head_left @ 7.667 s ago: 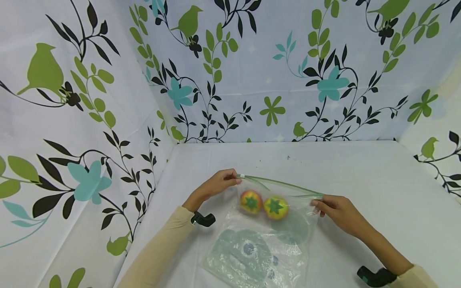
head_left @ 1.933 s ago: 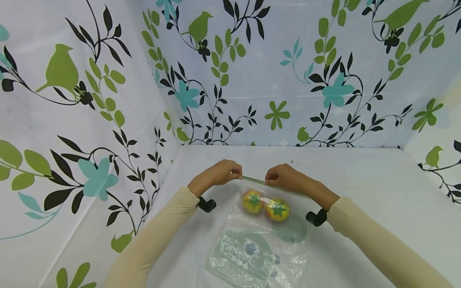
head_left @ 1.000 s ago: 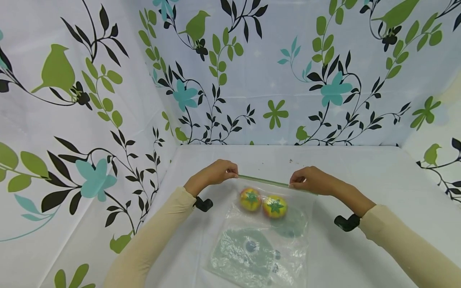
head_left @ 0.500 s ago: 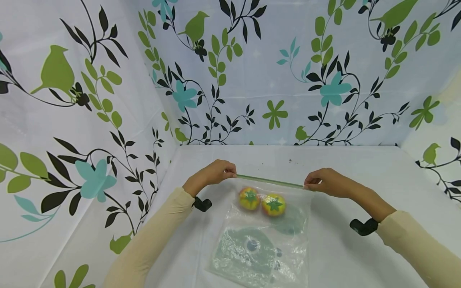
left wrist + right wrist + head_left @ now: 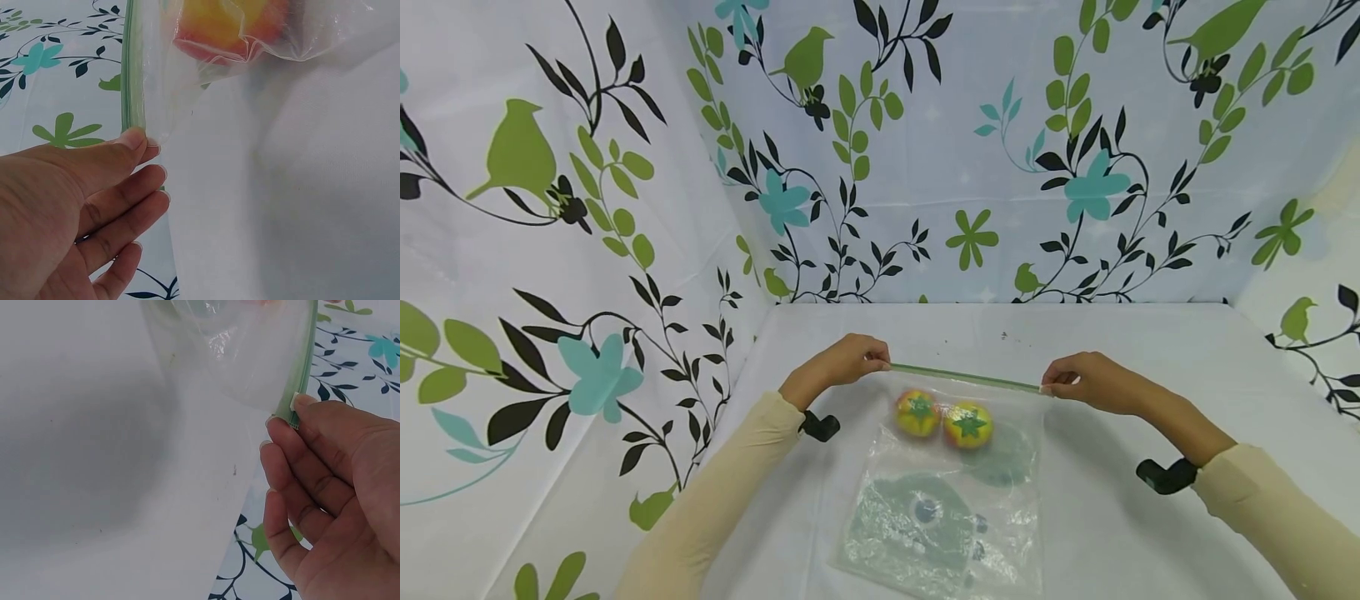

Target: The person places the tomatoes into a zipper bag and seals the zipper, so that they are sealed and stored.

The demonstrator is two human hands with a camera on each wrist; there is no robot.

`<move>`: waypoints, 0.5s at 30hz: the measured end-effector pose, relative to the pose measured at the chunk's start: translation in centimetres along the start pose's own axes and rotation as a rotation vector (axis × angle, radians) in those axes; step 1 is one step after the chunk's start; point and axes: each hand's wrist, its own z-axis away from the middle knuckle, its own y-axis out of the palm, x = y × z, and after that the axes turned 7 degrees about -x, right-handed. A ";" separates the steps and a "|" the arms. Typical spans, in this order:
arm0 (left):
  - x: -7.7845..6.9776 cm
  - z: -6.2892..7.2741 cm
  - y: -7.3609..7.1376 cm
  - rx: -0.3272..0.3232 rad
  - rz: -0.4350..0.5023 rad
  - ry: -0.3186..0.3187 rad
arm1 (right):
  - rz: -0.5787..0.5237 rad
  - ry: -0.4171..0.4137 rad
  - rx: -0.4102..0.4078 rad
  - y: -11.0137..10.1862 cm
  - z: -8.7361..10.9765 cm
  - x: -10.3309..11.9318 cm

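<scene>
A clear zip bag (image 5: 940,517) lies on the white table. Inside, near its mouth, are two yellow-red fruits, the left one (image 5: 917,413) and the right one (image 5: 967,425), with green star-shaped tops. The green zip strip (image 5: 962,377) runs straight between both hands. My left hand (image 5: 848,360) pinches the strip's left end between thumb and index finger, the other fingers loose. At the right end, my right hand (image 5: 1093,382) pinches a small white slider (image 5: 295,400), mostly covered by the thumb. Only part of a fruit (image 5: 231,25) shows in the left wrist view.
The white table (image 5: 1150,350) ends at a patterned curtain (image 5: 925,150) behind, with more patterned cloth (image 5: 647,208) on the left. Small dark specks (image 5: 1003,336) lie beyond the bag. A black wrist device (image 5: 1167,477) sits on the right forearm, another (image 5: 820,426) on the left.
The slider, earlier by my left hand, is now at the right end; my right hand moved rightward along the strip. The mouth, gaping at first, now forms one line. My left hand stayed at its end.
</scene>
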 end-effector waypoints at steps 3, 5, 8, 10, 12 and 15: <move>0.0 0.1 0.0 0.001 0.002 -0.003 | -0.001 -0.006 -0.004 0.0 -0.1 -0.1; 0.1 0.1 0.0 -0.001 0.001 -0.005 | 0.000 -0.010 -0.007 0.1 -0.1 -0.1; 0.1 0.1 0.1 -0.003 0.002 -0.010 | 0.006 -0.017 -0.016 0.1 -0.2 -0.1; 0.1 0.2 0.2 -0.006 0.006 -0.021 | 0.008 -0.018 -0.025 0.2 -0.2 -0.1; 0.0 0.3 0.3 -0.016 0.008 -0.024 | 0.011 -0.019 -0.037 0.3 -0.2 -0.1; -0.1 0.5 0.6 -0.038 0.015 -0.028 | 0.020 -0.018 -0.059 0.5 -0.2 0.0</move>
